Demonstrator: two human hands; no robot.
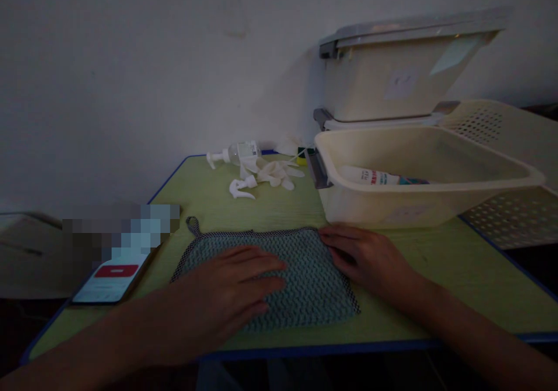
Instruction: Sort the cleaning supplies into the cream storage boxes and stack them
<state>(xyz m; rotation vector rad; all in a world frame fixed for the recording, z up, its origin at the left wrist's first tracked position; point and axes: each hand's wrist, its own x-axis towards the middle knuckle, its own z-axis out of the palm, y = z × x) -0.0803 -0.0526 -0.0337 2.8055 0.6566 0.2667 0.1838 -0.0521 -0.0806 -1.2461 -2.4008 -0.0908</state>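
Observation:
A blue-green textured cleaning cloth [300, 280] with a checked border and a hanging loop lies spread at the front of the table. Across its left half rests my left hand [235, 292], flat, palm down, fingers stretched and slightly apart. My right hand [375, 257] is at the cloth's far right corner, with the fingertips on the corner and the thumb against the right edge, pinching it. Part of the cloth is hidden beneath my left hand and forearm.
A phone [111, 280] lies at the table's left edge. Behind the cloth are a white spray head [242, 187], white gloves [274, 173], a pump bottle [244, 151] and a sponge [301, 156]. An open cream bin [375, 208] holds a tube; a lidded box [370, 83] stands behind.

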